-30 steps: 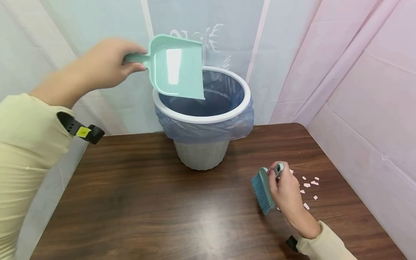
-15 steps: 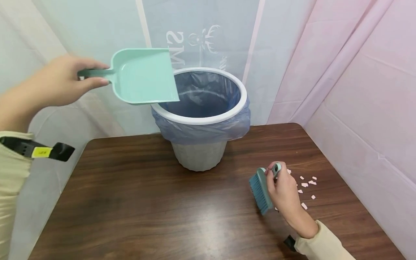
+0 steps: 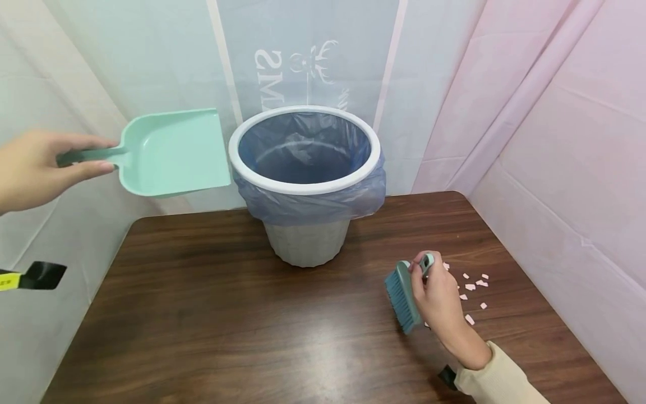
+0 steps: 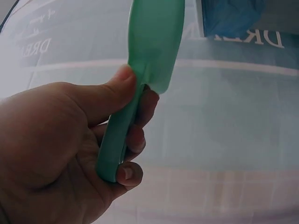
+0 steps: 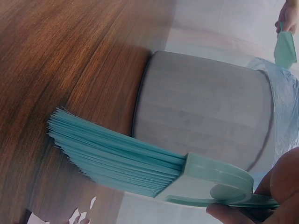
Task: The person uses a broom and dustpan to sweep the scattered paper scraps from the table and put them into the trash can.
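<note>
My left hand grips the handle of a mint-green dustpan, held in the air left of the bin. In the left wrist view, the thumb and fingers wrap round the dustpan's handle. No scraps show on the pan. At the right, my right hand holds a green hand brush by its handle, teal bristles pointing left. Several pale paper scraps lie on the table beside and behind that hand. A grey trash bin with a white rim and blue liner bag stands between the hands.
The dark wood-grain table carries the bin near its back edge. Pale printed curtains hang behind, and a pinkish curtain closes off the right side. The bin stands taller than the brush.
The dustpan has moved from over the bin's opening to the left and down, carried by my left hand. My right hand and the brush stay in nearly the same spot.
</note>
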Tool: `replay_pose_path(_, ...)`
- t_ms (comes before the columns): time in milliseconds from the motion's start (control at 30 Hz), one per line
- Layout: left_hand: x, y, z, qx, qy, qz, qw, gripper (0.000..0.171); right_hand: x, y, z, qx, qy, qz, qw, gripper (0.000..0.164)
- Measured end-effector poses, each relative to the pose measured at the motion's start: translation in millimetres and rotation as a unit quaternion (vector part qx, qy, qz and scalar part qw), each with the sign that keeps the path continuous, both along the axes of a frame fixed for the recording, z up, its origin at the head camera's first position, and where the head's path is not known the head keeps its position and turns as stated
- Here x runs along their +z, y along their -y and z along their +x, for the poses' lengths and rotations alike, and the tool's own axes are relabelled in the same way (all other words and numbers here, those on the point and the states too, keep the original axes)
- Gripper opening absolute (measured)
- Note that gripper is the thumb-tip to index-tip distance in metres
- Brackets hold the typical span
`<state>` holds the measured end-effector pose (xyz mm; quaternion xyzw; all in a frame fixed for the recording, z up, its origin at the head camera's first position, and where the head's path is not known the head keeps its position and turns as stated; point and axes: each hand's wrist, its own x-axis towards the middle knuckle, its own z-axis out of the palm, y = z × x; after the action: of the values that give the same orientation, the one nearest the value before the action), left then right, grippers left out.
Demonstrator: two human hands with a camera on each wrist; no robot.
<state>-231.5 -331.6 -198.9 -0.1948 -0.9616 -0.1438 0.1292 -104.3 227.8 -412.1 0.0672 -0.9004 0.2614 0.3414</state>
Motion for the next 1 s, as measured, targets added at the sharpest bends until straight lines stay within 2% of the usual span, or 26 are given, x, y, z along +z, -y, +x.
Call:
replay_pose_path(200,-23.4,16.5,11.1,-0.003,-0.015,0.002,0.9999,0.034,0.6,0.2,0.3,-0.004,0.006,-0.002,1.000,0.020)
replay_pose_path(400,-48.5,38.6,21.9,0.001,-0.008,0.019,0.9998,0.037,-0.6,0.4,-1.1,-0.001,0.006,-0.002,1.000,0.020)
replay_pose_path(533,-68.0,53.3,24.4,0.013,0.032,0.034,0.9988,0.042,-0.6,0.0,-1.5,0.001,0.002,-0.001,1.000,0.020)
replay_pose_path(633,-83.6,62.9,28.9,0.024,0.047,0.038,0.9978,0.045,-0.8,-0.8,-2.1,0.001,-0.003,0.001,1.000,0.020)
replay_pose_path(733,-99.0,68.3,35.6,0.019,0.061,0.052,0.9966,0.043,-0.5,-1.6,-2.3,0.000,-0.007,0.001,1.000,0.020)
replay_pose_path(900,-120.1,69.8,48.6,0.007,0.108,0.061,0.9922,0.042,0.1,-1.2,-1.9,0.001,-0.002,-0.002,1.000,0.020)
replay_pose_path(1000,-132.0,72.2,57.5,0.006,0.115,0.065,0.9913,0.042,-0.8,-1.2,-2.1,0.002,-0.001,-0.003,1.000,0.020)
